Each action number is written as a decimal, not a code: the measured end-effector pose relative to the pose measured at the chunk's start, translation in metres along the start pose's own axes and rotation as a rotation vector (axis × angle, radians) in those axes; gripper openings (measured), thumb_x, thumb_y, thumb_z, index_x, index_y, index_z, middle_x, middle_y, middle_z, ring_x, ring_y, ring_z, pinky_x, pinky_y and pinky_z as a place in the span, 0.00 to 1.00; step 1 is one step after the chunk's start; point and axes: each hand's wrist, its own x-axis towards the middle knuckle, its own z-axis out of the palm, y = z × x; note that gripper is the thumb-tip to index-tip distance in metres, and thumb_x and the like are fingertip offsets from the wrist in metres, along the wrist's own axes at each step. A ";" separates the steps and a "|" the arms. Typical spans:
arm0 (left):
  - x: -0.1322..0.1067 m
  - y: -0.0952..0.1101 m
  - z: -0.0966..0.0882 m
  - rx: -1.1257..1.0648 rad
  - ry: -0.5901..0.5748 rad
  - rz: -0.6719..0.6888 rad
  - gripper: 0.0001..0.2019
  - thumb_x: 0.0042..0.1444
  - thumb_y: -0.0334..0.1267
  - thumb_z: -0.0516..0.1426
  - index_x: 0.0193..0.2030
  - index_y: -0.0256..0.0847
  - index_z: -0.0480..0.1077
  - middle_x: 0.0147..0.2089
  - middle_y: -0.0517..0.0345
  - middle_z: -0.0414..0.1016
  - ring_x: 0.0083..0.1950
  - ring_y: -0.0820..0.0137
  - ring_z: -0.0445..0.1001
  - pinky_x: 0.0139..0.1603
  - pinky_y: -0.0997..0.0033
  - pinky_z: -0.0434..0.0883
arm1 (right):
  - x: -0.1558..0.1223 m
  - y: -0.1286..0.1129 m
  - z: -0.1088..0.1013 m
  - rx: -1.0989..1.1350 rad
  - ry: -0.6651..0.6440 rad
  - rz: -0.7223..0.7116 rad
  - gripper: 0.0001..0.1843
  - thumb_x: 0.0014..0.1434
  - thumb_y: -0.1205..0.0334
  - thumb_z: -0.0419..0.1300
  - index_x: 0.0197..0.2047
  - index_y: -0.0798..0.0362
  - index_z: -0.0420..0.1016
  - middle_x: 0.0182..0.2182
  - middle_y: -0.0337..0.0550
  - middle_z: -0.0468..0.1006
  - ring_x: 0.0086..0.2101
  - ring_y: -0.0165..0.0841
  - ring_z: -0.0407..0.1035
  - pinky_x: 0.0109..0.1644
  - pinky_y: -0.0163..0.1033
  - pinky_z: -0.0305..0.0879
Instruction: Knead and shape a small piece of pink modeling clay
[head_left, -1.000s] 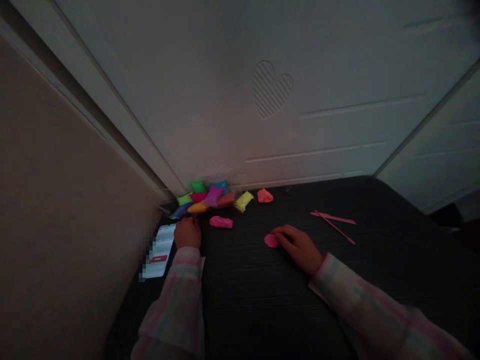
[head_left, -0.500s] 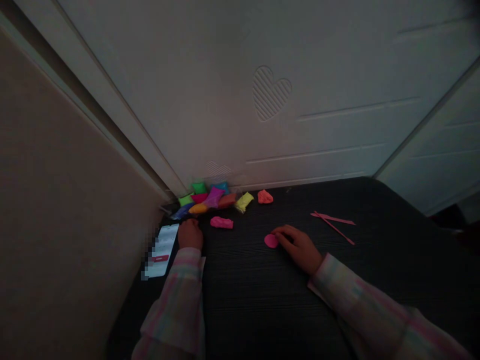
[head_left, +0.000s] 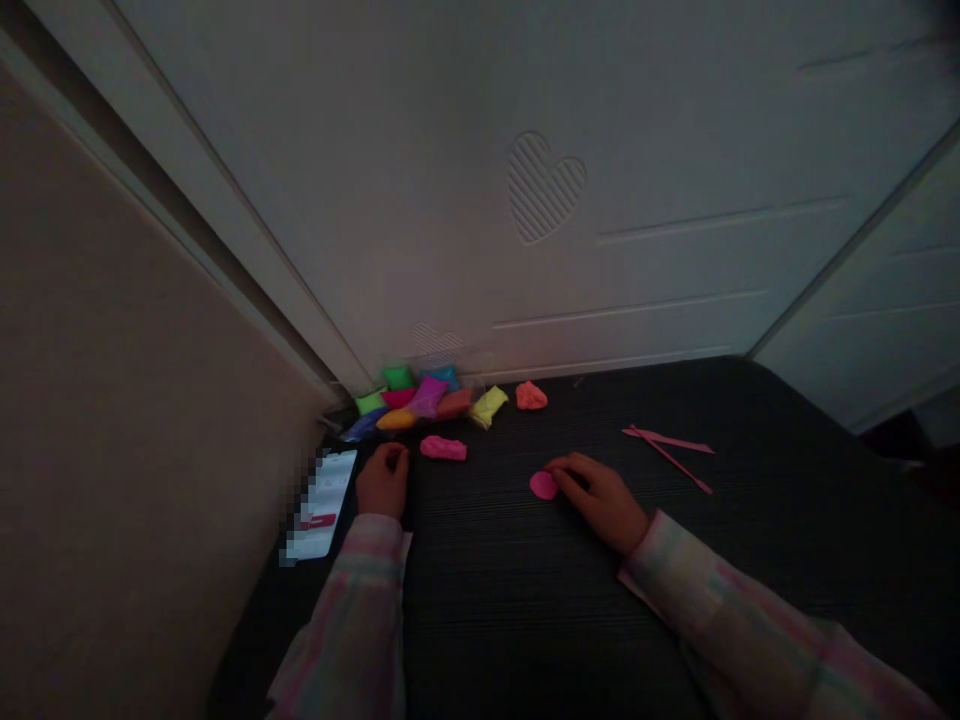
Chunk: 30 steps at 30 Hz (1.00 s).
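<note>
Drawn back slightly since the earlier frame is the left hand (head_left: 383, 480), its thumb now seen against the curled forefinger; the right hand (head_left: 596, 497) is kept in place.

Pink disc (head_left: 543, 486): laid flat on the dark table (head_left: 480, 620), its right edge met by the thumb and forefinger tips of the right hand. These digits are brought near one another; whether the disc is pinched cannot be told.

Left hand: placed between phone and pink piece, fingers curled; whether the tips are pressed together, or anything is held, cannot be told.

Crumpled pink piece (head_left: 443, 448): set just right of the left hand.

Phone (head_left: 324, 505), screen lit: laid left of that hand.

Clear bag (head_left: 427, 398) of coloured packets: placed at the back, with a yellow packet (head_left: 489, 407) at its right end.

Orange lump (head_left: 531, 396): set farther right.

Flat pink stick (head_left: 679, 442) and thin pink stick (head_left: 675, 468): crossed near their left ends, beyond the right hand.

White panel (head_left: 675, 120): stood behind, marked with a ribbed heart (head_left: 545, 188).
</note>
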 end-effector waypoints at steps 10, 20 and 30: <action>0.001 0.002 -0.003 -0.067 -0.023 -0.055 0.10 0.45 0.39 0.51 0.31 0.41 0.70 0.31 0.58 0.74 0.33 0.68 0.71 0.35 0.71 0.65 | 0.000 -0.002 -0.002 -0.002 -0.019 0.015 0.11 0.54 0.63 0.47 0.35 0.53 0.69 0.31 0.41 0.71 0.33 0.30 0.65 0.37 0.35 0.60; 0.006 -0.004 -0.004 -0.330 -0.015 -0.149 0.09 0.41 0.40 0.54 0.29 0.40 0.71 0.31 0.59 0.75 0.35 0.67 0.71 0.38 0.69 0.65 | 0.000 -0.001 -0.002 -0.007 -0.013 0.007 0.10 0.53 0.63 0.47 0.34 0.53 0.69 0.30 0.41 0.71 0.32 0.31 0.65 0.36 0.36 0.60; 0.006 -0.009 -0.001 -0.492 -0.012 -0.206 0.08 0.37 0.39 0.57 0.26 0.39 0.72 0.29 0.59 0.75 0.35 0.66 0.71 0.38 0.68 0.66 | 0.000 0.001 0.000 0.018 -0.012 0.008 0.11 0.53 0.62 0.47 0.35 0.53 0.69 0.30 0.42 0.71 0.32 0.31 0.65 0.36 0.37 0.60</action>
